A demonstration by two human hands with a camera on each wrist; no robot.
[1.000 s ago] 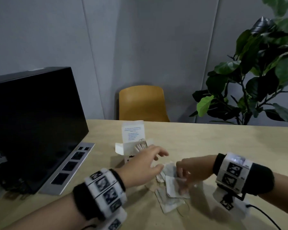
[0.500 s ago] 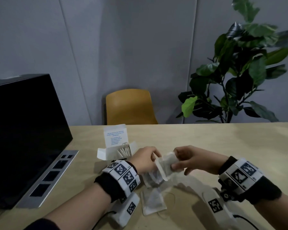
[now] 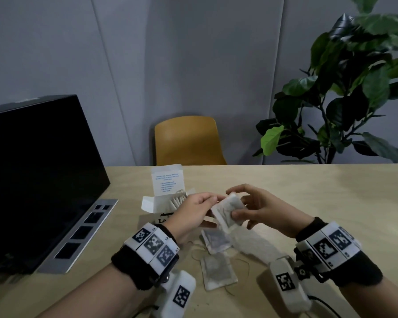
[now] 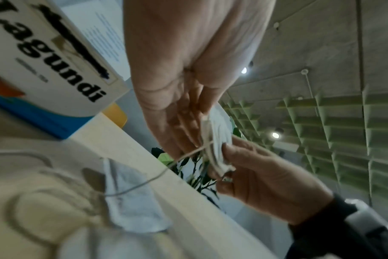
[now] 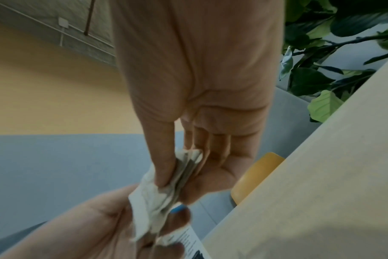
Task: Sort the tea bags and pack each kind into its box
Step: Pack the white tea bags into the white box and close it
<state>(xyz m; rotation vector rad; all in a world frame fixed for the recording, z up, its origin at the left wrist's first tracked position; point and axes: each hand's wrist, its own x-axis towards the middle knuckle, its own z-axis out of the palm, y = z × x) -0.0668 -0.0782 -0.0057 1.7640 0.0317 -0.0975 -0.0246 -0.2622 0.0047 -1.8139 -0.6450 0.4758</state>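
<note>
Both hands hold a small stack of white tea bags (image 3: 228,208) above the table. My left hand (image 3: 194,212) pinches the stack's left edge; my right hand (image 3: 257,206) grips its right side between thumb and fingers. In the left wrist view the stack of tea bags (image 4: 217,138) shows edge-on with a string trailing down. The right wrist view shows the stack of tea bags (image 5: 166,189) pinched under my right thumb. An open white tea box (image 3: 163,200) marked "Lagundi" (image 4: 49,57) stands behind my left hand, several bags upright inside. Two more tea bags (image 3: 217,270) lie on the table below.
A black monitor (image 3: 32,175) on a silver base stands on the left of the wooden table (image 3: 308,203). A yellow chair (image 3: 189,141) sits behind the far edge. A leafy plant (image 3: 345,92) rises at the right.
Both hands rose from the pile on the table with a stack of tea bags, and now hold it together in the air in front of the box.
</note>
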